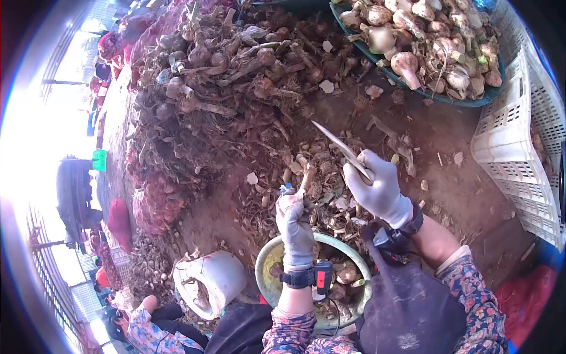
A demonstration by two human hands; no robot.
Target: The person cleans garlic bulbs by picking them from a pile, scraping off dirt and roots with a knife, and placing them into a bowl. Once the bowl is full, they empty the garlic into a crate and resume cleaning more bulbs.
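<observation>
My left hand (pixel 296 231), in a pale glove, is closed around a garlic bulb (pixel 289 202) whose dry stalk (pixel 307 176) points up and away from me. A bit of blue shows at the fingertips; what it is I cannot make out. To the right, my gloved right hand (pixel 381 187) grips a knife (pixel 341 143), its blade pointing to the upper left, apart from the bulb. Below my left wrist sits a pale green basin (pixel 361 263) with trimmed garlic bulbs (pixel 346 272) in it, partly hidden by my arm.
A heap of untrimmed garlic (pixel 218 88) rises ahead. A green tub (pixel 436 97) full of bulbs stands upper right, beside white plastic crates (pixel 510 141). Cut stalks (pixel 271 221) litter the ground. A white bucket (pixel 227 277) lies lower left, near another person (pixel 150 330).
</observation>
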